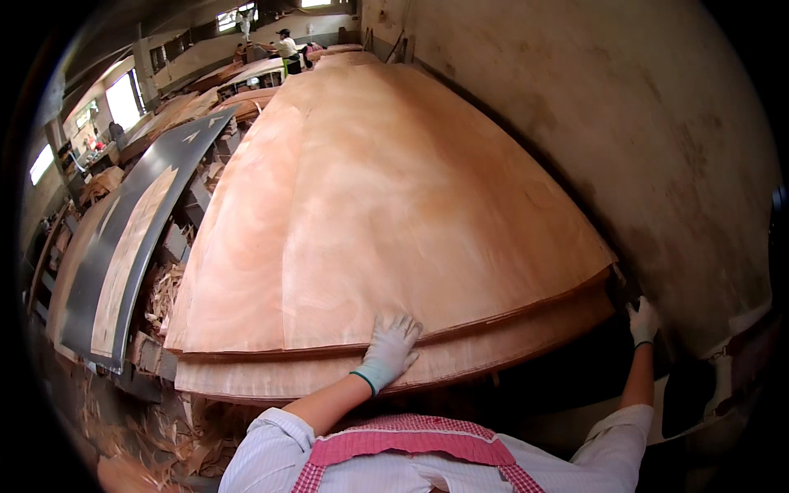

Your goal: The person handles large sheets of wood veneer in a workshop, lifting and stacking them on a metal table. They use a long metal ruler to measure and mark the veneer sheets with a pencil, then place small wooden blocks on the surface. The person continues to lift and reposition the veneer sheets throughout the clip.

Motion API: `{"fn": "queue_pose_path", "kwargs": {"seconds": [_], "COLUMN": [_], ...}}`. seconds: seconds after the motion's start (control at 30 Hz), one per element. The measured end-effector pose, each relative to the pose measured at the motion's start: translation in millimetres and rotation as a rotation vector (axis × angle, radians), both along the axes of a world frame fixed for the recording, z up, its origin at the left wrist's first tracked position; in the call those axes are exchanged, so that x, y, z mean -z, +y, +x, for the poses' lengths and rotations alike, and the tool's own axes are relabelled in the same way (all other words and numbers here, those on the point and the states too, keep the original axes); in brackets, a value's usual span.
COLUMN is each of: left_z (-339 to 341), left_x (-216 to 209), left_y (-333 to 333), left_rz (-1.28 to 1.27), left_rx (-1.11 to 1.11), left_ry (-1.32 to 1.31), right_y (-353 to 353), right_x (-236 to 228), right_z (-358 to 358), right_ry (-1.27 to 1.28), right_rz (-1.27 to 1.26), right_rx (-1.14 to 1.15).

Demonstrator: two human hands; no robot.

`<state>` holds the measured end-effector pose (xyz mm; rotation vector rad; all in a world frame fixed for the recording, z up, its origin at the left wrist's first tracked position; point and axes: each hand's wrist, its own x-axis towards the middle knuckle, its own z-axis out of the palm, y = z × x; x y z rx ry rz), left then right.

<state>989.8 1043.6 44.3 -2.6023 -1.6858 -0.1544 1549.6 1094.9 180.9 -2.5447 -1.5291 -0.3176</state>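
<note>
A large stack of thin reddish-brown wood veneer sheets point(394, 197) stretches away in front of me. Its upper layers end a little farther back than the pale lower layers point(485, 349), leaving a step along the near edge. My left hand point(390, 349), in a white glove with a green cuff, lies across this step with its fingers spread on the top sheet. To the right, my right hand point(643, 322), also gloved, is raised beside the stack's near right corner, close to the wall. Its fingers are small and partly turned away, so their grip is unclear.
A stained plaster wall point(608, 107) runs along the right side. On the left lie a dark, glossy panel point(156, 238) with a wood strip on it, grey blocks and veneer scraps point(164, 292). Another person point(288, 49) is at the far end among more sheets.
</note>
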Motion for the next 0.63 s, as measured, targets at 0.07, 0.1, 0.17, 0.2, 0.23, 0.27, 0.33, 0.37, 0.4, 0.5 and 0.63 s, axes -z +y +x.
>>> {"fn": "queue_pose_path", "kwargs": {"seconds": [0.07, 0.1, 0.17, 0.2, 0.23, 0.27, 0.33, 0.37, 0.4, 0.5, 0.63], "left_z": [4, 1, 10, 14, 19, 24, 24, 21, 17, -16, -120], "left_x": [0, 1, 3, 4, 4, 3, -7, -13, -19, -39, -63], "left_y": [0, -4, -1, -3, -4, -2, -1, 1, 1, -12, -44], "left_rz": [0.003, -0.010, -0.015, -0.037, -0.061, -0.085, -0.157, -0.184, -0.212, 0.039, 0.221], "left_rx": [-0.011, -0.051, -0.094, -0.141, -0.188, -0.234, -0.245, -0.234, -0.215, -0.154, -0.454], "left_ry": [0.030, 0.072, 0.124, 0.141, 0.158, 0.174, 0.151, 0.116, 0.078, -0.181, -0.396], "right_y": [29, 46, 71, 81, 98, 112, 142, 150, 154, 172, 153], "right_x": [-6, -20, -58, -70, -68, -73, -84, -86, -84, -60, -42], "right_z": [16, -13, -47, -57, -58, -65, -97, -114, -130, -165, -221], "right_ry": [-0.028, -0.010, 0.023, 0.039, -0.050, -0.041, -0.010, 0.042, 0.025, 0.016, 0.161], "right_rz": [0.110, 0.054, -0.030, -0.067, 0.025, 0.028, 0.020, 0.030, 0.064, -0.008, -0.132], "right_rx": [-0.089, -0.052, -0.017, -0.006, -0.025, -0.022, -0.035, -0.081, -0.145, -0.259, -0.217]}}
